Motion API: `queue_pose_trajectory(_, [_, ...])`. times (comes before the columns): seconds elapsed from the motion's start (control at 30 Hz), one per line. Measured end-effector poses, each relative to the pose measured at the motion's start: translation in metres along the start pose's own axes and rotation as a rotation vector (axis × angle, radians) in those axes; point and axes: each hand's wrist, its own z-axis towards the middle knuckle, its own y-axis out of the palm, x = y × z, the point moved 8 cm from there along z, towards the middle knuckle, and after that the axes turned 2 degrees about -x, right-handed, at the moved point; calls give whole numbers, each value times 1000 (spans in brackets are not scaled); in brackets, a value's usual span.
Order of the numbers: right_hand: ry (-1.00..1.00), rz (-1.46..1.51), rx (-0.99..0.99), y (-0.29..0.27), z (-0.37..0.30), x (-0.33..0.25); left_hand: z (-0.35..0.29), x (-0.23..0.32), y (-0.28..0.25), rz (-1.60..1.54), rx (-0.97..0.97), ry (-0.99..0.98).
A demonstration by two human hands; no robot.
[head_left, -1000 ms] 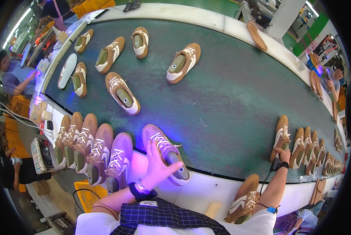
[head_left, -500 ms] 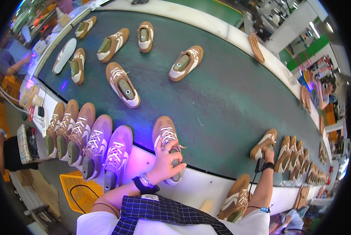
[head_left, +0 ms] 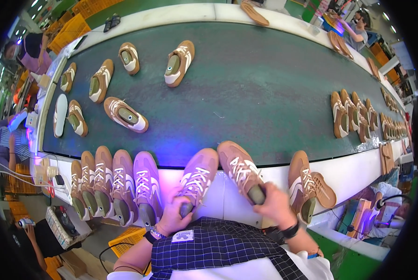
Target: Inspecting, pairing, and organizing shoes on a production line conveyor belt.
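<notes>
The left hand curls around the heel end of the left-held shoe, its fingers and thumb clasping the back beside the olive last that fills the opening. The right hand, slightly blurred, pinches the heel end of the right-held shoe around a second last.

Both tan shoes point away from the wearer, toes close together at the near edge of the green worktop, heels over the white ledge; whether they are lifted or resting is hard to tell. With lasts inside, they should feel fairly heavy and firm, not likely to crumple; the uppers look soft-surfaced and easy to scuff or smudge, the laces loose enough to snag. The heel, with the last, seems the surest hold.

To the left stands a row of shoes; to the right, a single shoe beside a loose sole. Farther out, scattered shoes lie on the worktop's left half.
</notes>
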Motion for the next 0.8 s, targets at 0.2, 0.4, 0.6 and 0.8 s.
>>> queue_pose_trajectory(0.2, [-126, 360, 174, 32, -8, 4, -16, -42, 5, 62, 74, -321])
queue_pose_trajectory(0.4, [-53, 561, -49, 44, 7, 11, -6, -44, 9, -208, -29, -311])
queue_pose_trajectory(0.6, [-134, 1310, -276, 63, -14, -31, -28, -24, -9, -966, -19, -407])
queue_pose_trajectory(0.8, [-221, 1443, -304, 58, -41, -81, -61, -18, -32, -1199, 95, -355])
